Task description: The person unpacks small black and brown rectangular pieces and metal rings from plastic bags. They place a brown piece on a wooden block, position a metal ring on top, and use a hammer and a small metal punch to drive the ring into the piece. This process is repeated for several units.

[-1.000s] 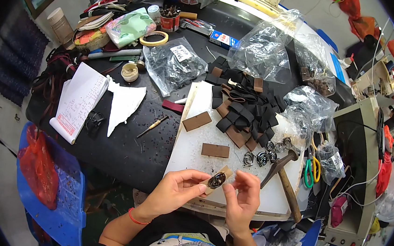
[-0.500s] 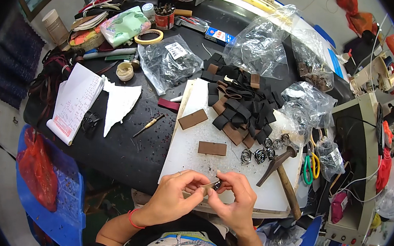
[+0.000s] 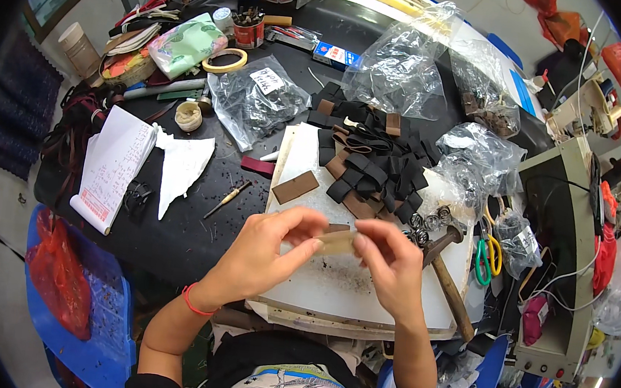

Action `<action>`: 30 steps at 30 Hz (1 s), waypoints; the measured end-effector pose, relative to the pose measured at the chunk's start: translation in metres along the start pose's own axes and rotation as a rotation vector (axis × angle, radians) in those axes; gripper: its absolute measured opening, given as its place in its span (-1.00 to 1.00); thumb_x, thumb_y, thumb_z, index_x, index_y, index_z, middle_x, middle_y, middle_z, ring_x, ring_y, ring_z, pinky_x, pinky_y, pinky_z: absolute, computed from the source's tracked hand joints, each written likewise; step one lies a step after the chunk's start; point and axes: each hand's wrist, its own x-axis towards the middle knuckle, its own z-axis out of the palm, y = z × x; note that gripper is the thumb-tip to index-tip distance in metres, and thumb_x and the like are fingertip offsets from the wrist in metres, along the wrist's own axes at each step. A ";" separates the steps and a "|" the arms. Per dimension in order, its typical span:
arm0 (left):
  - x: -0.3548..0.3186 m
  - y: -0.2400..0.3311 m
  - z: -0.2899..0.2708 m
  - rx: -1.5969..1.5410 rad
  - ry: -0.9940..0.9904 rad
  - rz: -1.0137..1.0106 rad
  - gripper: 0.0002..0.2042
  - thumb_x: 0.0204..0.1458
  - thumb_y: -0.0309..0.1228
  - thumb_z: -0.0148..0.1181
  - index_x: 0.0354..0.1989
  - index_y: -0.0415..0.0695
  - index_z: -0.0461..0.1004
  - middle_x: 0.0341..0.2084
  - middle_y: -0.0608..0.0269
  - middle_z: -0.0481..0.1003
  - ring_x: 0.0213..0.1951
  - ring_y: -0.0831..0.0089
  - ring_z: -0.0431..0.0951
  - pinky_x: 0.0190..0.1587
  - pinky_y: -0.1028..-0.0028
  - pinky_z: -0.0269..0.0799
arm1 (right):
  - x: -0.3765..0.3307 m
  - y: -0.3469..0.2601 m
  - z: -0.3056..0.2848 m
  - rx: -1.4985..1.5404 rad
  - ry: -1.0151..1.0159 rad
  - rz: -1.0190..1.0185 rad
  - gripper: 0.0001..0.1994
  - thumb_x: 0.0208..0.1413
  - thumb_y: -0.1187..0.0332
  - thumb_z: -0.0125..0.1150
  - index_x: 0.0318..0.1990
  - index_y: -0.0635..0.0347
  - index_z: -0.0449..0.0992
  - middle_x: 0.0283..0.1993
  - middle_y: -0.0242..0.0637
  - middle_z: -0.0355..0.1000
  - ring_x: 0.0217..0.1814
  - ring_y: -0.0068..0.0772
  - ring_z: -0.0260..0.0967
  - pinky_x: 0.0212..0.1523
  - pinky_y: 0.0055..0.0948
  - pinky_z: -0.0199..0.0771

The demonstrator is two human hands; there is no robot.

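Observation:
A beige rectangular strip [image 3: 337,243] is stretched between my two hands above the white board [image 3: 294,296]. My left hand [image 3: 265,253] pinches its left end between thumb and fingers. At the other end, the fingers and thumb of my right hand [image 3: 393,268] close on it. Just beyond the strip, a brown rectangular patch [image 3: 338,228] lies on the board, mostly covered by it. Another brown patch [image 3: 295,188] rests farther left. Several dark metal rings [image 3: 438,217] sit to the right, partly hidden behind my right hand.
Black straps with brown patches [image 3: 371,173] are heaped at the board's far side. A hammer [image 3: 450,291] lies on the right, beside green and yellow scissors [image 3: 483,262]. An awl [image 3: 227,199], a notepad [image 3: 112,162] and plastic bags [image 3: 258,97] cover the left and back.
Both hands have moved forward, away from my body, and slightly apart. The beige strip now shows broadly between them; the dark ring seen at the fingers earlier no longer shows there.

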 end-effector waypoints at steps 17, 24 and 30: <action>-0.040 -0.032 0.014 0.348 0.118 0.267 -0.30 -0.14 -0.52 0.31 0.25 -0.19 0.14 -0.04 0.13 0.47 0.01 0.19 0.38 0.05 0.29 0.27 | -0.015 0.011 0.015 0.186 -0.091 0.284 -0.89 0.07 0.53 0.22 -0.25 0.38 0.50 -0.43 -0.24 0.50 -0.50 -0.55 0.46 -0.49 -0.61 0.48; -0.040 -0.042 0.011 0.323 0.099 0.240 -0.45 -0.12 -0.55 0.29 0.12 -0.19 0.29 -0.10 0.17 0.50 -0.02 0.20 0.43 0.01 0.29 0.32 | -0.018 0.010 0.027 -0.085 -0.035 0.150 -0.91 0.05 0.50 0.25 -0.31 0.36 0.54 -0.53 -0.33 0.50 -0.54 -0.63 0.43 -0.50 -0.65 0.44; -0.039 -0.048 0.012 0.520 0.078 0.376 -0.76 -0.12 -0.56 0.26 -0.21 -0.21 0.52 -0.08 0.17 0.48 -0.03 0.20 0.43 -0.04 0.32 0.35 | -0.017 0.012 0.029 -0.200 -0.028 0.056 -0.91 0.02 0.52 0.26 -0.31 0.34 0.53 -0.49 -0.28 0.49 -0.51 -0.58 0.45 -0.49 -0.62 0.45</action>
